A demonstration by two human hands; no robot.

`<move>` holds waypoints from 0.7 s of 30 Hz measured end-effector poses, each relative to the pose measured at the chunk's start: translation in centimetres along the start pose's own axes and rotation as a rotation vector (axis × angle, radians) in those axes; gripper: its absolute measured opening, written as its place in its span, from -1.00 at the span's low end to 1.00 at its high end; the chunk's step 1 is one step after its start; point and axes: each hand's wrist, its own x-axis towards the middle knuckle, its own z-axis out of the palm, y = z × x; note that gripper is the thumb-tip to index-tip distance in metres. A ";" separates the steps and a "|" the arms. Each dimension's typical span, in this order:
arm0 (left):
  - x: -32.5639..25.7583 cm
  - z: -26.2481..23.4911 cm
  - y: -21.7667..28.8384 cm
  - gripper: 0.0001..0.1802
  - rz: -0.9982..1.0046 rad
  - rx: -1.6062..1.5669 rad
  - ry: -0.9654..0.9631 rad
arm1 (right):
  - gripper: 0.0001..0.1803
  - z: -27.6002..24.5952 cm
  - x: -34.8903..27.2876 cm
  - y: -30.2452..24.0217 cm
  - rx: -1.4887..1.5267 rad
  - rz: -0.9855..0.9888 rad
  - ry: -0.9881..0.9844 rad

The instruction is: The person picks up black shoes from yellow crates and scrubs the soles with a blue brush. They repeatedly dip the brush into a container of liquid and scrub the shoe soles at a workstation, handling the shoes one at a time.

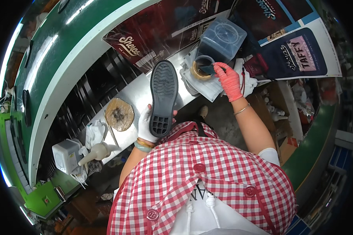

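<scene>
The left hand [146, 124], in a white glove, had its fingers wrapped around the heel end of a black shoe sole [163, 96], held tread-up above the metal tabletop [133, 92]. The sole looked light, rubbery and somewhat bendable, so a grip at the heel or narrow waist seemed steadiest. The right hand [228, 80], in a red glove, pinched a small brush at the glue pot [202, 67], its fingers closed.
</scene>
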 end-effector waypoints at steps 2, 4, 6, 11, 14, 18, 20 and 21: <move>-0.1 -0.5 0.0 -0.34 -0.006 -0.013 -0.039 | -0.73 0.0 -0.1 -0.4 0.026 -0.005 0.032; -0.3 -0.9 -0.1 -0.34 0.003 -0.031 -0.071 | -0.73 0.2 -0.1 -0.5 0.059 -0.011 0.046; -0.4 -0.7 0.0 -0.34 0.001 -0.008 -0.082 | -0.73 0.1 -0.1 -0.5 0.040 -0.005 0.033; -0.5 -0.6 0.2 -0.35 0.042 -0.007 -0.084 | -0.74 0.0 0.2 0.1 0.044 -0.003 0.021; -0.4 -0.6 0.3 -0.35 0.054 -0.002 -0.083 | -0.74 -0.1 -0.1 -1.4 0.110 -0.010 0.049; -0.5 -0.9 0.3 -0.35 0.040 0.008 -0.031 | -0.75 -0.5 -0.3 -3.1 0.153 -0.019 0.064; -0.4 -0.8 0.4 -0.36 0.052 0.040 -0.018 | -0.75 -0.8 -0.2 -3.1 0.147 -0.005 0.063; -0.4 -0.8 0.4 -0.36 0.050 0.043 -0.015 | -0.74 -0.8 -0.1 -3.0 0.140 0.000 0.056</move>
